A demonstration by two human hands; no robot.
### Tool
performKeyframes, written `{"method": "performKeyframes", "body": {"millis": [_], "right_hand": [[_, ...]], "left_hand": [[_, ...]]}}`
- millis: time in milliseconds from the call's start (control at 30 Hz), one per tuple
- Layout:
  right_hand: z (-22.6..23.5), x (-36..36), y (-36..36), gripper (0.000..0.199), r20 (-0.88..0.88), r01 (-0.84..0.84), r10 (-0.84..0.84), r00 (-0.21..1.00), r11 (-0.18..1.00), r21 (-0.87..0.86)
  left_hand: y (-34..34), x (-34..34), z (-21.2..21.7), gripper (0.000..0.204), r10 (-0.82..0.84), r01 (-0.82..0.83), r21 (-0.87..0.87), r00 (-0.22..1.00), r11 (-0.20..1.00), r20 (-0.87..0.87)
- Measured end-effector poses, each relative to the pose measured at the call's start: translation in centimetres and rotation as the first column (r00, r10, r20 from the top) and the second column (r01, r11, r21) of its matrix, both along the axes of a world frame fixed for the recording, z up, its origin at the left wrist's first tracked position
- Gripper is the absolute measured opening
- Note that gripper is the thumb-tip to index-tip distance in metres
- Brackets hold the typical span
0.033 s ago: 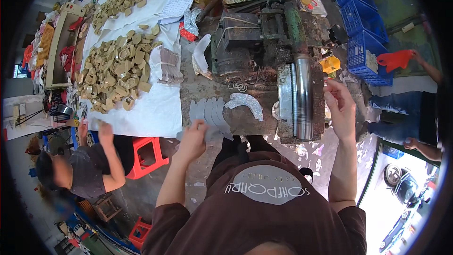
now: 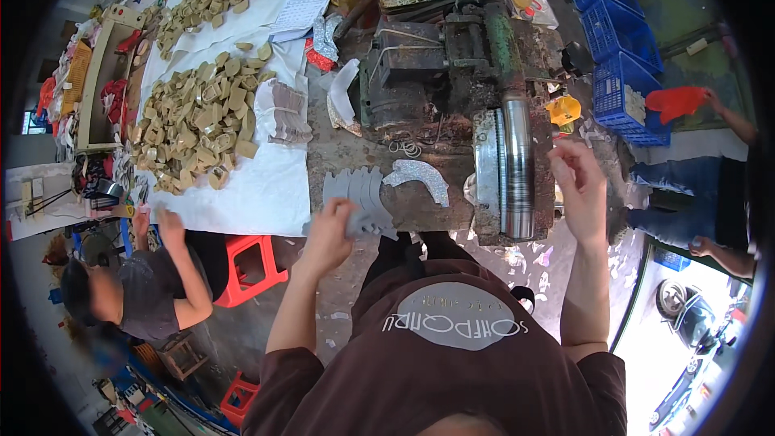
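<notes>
My left hand is at the near edge of the bench, its fingers curled beside a row of overlapping grey curved pieces. A scalloped grey edge shows by its fingertips, but whether they grip it is hidden. To the right of these lies a glittery silver curved piece. A machine with a shiny metal roller stands on the bench between my hands. Just right of the roller, my right hand is raised with thumb and fingers drawn together; anything between them is too small to make out.
Heaps of tan blocks lie on white sheeting at left, near a clipboard. A person works beside a red stool. Blue crates line the right; another person there holds a red bag.
My left hand has shifted slightly, and more of a scalloped grey edge shows beside it. My right hand is slightly lower. The person at left has moved their hands a little.
</notes>
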State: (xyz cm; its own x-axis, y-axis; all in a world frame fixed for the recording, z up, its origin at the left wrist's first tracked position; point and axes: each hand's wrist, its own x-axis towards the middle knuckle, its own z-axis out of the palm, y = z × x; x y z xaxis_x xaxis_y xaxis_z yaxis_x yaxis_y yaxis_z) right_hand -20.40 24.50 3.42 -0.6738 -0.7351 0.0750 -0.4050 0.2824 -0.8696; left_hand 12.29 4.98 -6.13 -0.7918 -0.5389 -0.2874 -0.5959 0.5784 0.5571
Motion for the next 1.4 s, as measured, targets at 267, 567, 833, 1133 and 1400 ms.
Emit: {"method": "performKeyframes", "body": {"millis": [267,567,833,1133,1400], "right_hand": [[1.7,9.3,-5.4,0.024,-0.244,-0.293,0.256,0.935,0.947,-0.129],[0.3,8.6,-5.2,0.023,-0.489,-0.097,-0.008,0.873,0.978,-0.188],[0.1,8.1,-5.0,0.023,-0.381,-0.114,0.007,0.925,0.959,-0.259],[3.0,-2.8,0.1,0.006,-0.295,-0.108,0.166,0.941,0.973,0.203],[-0.3,-1.3,-0.5,0.003,-0.296,-0.23,0.331,0.896,0.916,0.329]], "left_hand": [[3.5,-10.8,7.8,0.063,0.586,0.375,0.837,0.598,0.399,-0.547],[7.0,-14.1,8.3,0.059,0.723,0.365,0.863,0.481,0.35,-0.497],[7.9,-14.7,8.8,0.053,0.737,0.241,0.879,0.48,0.412,-0.477],[3.4,-13.0,7.6,0.036,0.48,-0.132,0.692,0.81,0.71,-0.337],[7.1,-15.9,8.1,0.053,-0.116,0.192,0.197,0.932,0.961,-0.343]]}}
